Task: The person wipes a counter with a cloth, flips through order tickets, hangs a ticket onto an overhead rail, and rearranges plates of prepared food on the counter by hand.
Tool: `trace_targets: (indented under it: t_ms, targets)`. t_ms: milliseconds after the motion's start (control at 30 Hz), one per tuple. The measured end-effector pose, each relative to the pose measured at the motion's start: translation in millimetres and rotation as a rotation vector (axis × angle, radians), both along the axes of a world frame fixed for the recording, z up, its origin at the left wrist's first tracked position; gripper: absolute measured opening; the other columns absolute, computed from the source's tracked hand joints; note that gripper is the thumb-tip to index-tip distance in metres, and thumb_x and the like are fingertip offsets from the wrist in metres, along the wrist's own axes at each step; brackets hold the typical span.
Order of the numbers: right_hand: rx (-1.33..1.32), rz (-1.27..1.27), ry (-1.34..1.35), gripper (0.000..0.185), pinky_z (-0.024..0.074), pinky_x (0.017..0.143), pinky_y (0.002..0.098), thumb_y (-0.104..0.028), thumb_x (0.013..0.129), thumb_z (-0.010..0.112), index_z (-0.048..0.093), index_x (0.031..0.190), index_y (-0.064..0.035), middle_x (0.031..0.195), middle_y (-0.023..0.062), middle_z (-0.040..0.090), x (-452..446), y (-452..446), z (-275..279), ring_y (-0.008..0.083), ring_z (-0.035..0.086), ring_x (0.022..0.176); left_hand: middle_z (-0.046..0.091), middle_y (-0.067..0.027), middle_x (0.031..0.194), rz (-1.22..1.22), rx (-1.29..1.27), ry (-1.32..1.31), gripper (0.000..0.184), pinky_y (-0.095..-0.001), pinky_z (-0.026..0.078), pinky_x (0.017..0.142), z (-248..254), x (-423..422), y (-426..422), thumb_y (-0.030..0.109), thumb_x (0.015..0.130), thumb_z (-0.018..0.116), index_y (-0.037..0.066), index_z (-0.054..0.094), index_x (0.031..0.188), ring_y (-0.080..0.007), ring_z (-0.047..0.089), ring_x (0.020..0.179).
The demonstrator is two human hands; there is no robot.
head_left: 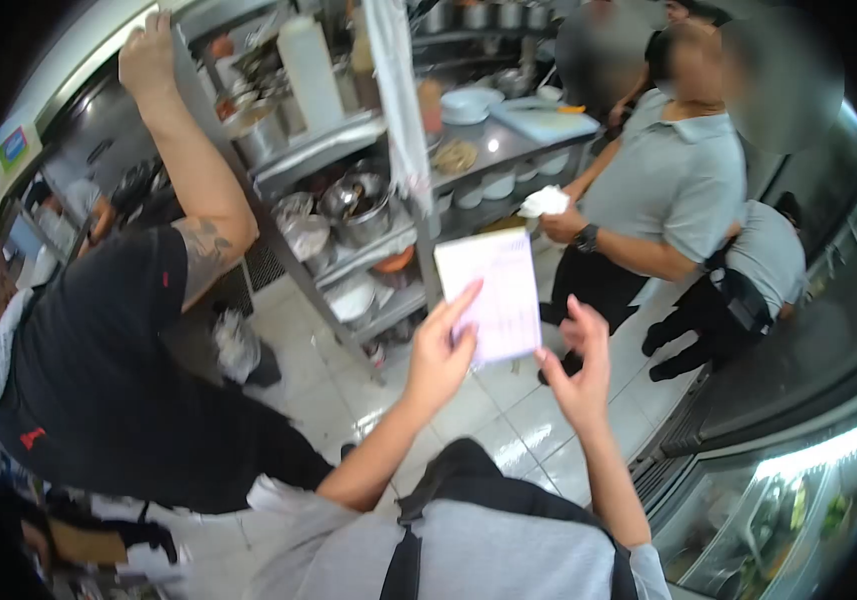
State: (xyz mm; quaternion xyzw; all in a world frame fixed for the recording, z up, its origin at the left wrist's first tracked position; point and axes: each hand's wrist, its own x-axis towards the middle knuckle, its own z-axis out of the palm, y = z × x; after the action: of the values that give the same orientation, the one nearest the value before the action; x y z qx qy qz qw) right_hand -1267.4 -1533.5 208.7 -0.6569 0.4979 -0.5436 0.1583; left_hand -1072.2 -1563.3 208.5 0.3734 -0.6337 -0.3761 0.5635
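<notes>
My left hand grips a small pad of pinkish-white paper slips by its lower left side, thumb and fingers closed on it. Faint ruled lines show on the top sheet, but the writing is too blurred to read. At the pad's lower right corner is my right hand, with fingers spread and the thumb tip at or very near the paper edge. Whether that thumb touches the pad I cannot tell.
A metal shelf rack holds bowls and pots. Close on my left stands a person in a black shirt, one arm raised. Ahead right, a person in a grey shirt holds white paper. A lit glass display fridge is at lower right.
</notes>
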Motion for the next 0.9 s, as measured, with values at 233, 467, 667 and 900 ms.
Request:
trace_targets:
  t_ms: [233,467,667,900]
  targets:
    - [-0.049,0.215,0.257,0.061,0.0419,0.093,0.043,-0.023,0.072,0.073,0.051,0.128,-0.0141,0.138,0.0221,0.033,8.3,-134.6,17.9,0.0359,0.048,0.115,0.05,-0.0149,0.129,0.12,-0.108,0.038,0.058,-0.0257,0.038,0.094,-4.2,-16.6,-118.9,-0.01,0.081,0.047,0.005,0.04,0.137,-0.0204,0.049,0.118]
    - [-0.027,0.222,0.315,0.064,0.0401,0.094,0.0442,-0.031,0.072,0.073,0.049,0.129,-0.0153,0.137,0.0229,0.034,11.6,-271.4,37.6,0.0378,0.048,0.113,0.033,-0.0139,0.144,-0.033,-0.001,0.022,0.062,-0.0291,0.027,0.105,13.9,-12.8,-234.8,-0.015,0.082,0.045,0.0,0.031,0.14,-0.0183,0.034,0.13]
    - [-0.042,0.206,0.311,0.064,0.0403,0.092,0.0439,-0.033,0.072,0.073,0.049,0.127,-0.0126,0.125,0.0215,0.045,-6.2,-359.8,43.8,0.038,0.05,0.108,0.042,-0.0156,0.136,-0.047,-0.014,-0.023,0.064,-0.0276,0.035,0.098,32.3,-25.9,-324.6,-0.012,0.081,0.046,0.004,0.031,0.141,-0.0192,0.043,0.122]
    - [-0.125,0.269,0.296,0.062,0.0408,0.088,0.0401,-0.03,0.073,0.072,0.049,0.125,-0.0054,0.113,0.0156,0.057,-42.2,-427.0,50.3,0.0321,0.054,0.101,0.033,-0.0116,0.14,-0.078,-0.068,0.103,0.067,-0.0296,0.027,0.105,37.2,-66.2,-384.9,-0.015,0.081,0.047,-0.001,0.026,0.142,-0.0192,0.034,0.129]
